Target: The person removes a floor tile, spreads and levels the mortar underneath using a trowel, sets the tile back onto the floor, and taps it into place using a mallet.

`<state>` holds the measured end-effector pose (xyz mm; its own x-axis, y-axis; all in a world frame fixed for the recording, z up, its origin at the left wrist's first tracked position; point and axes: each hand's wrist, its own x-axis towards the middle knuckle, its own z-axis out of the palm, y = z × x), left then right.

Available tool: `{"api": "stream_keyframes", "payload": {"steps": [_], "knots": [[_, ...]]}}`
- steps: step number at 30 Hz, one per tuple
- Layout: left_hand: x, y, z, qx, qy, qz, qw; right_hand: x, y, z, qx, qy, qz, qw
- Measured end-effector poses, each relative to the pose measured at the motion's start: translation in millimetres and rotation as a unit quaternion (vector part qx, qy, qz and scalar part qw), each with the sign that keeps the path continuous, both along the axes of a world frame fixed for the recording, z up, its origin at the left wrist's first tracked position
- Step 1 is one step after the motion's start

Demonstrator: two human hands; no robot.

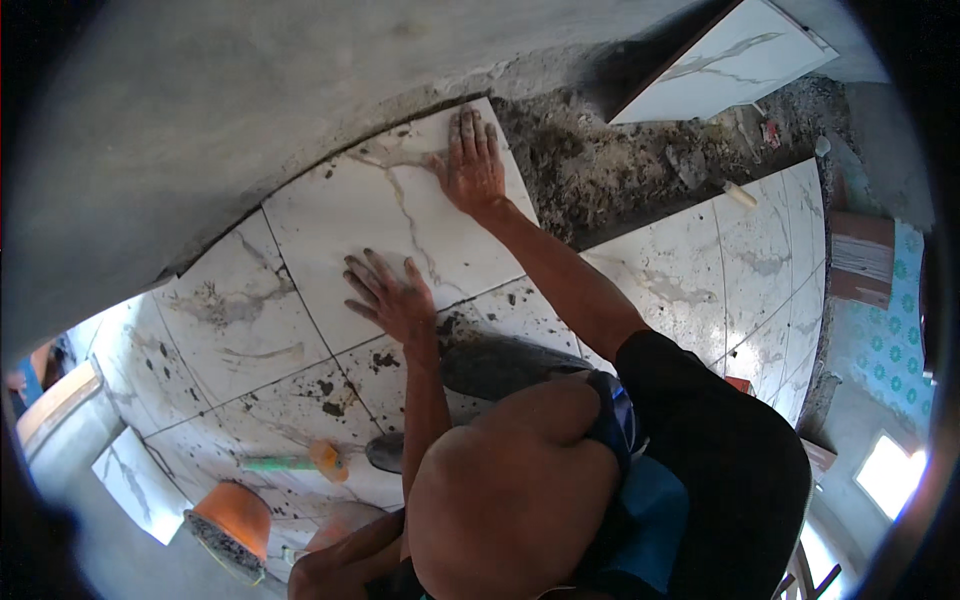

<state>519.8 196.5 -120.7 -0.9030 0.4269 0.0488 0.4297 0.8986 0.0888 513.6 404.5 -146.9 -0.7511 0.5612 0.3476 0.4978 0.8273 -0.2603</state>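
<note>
A large white marble-patterned tile (pixel 350 215) lies against the base of the grey wall. Both of my hands rest on it with fingers spread. My left hand (pixel 395 305) presses flat near its closer edge, and my right hand (pixel 473 172) lies flat near its far right corner. Neither hand holds anything. Dark crumbs of mortar dot the tile and its neighbours. On the floor tiles to the lower left lies a mallet (pixel 328 460) with an orange head and a green handle. My bent knee (pixel 490 500) covers part of the floor below my hands.
Rough mortar bed (pixel 590 160) stretches right of the tile, with a trowel (pixel 738 194) at its edge. Another tile (pixel 730 65) leans on the wall at the far right. An orange bucket (pixel 240 510) of grey mortar stands lower left, near a loose tile (pixel 140 485).
</note>
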Motion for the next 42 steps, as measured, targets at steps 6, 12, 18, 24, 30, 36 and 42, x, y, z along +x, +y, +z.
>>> {"api": "stream_keyframes", "payload": {"steps": [6,12,18,24,30,36,42], "knots": [[-6,-5,-2,-0.017,0.030,0.006,0.999,-14,5,21,-0.020,0.026,-0.110,0.993],[-8,-7,-7,-0.010,0.007,0.021,1.000,-13,-5,14,-0.033,0.002,-0.110,0.993],[-6,0,-1,0.016,-0.033,0.021,0.999,2,4,-21,-0.087,-0.141,-0.118,0.979],[-46,-70,-14,0.063,0.012,0.176,0.982,-10,-16,-7,0.016,-0.033,-0.042,0.998],[-42,-87,-3,0.101,0.025,0.227,0.968,-24,-69,30,0.007,-0.016,0.118,0.993],[-44,-91,1,0.095,0.017,0.253,0.963,-40,-81,45,0.044,-0.014,0.121,0.992],[-39,-89,-7,0.141,0.023,0.245,0.959,-35,-81,6,0.041,-0.068,0.149,0.986]]}}
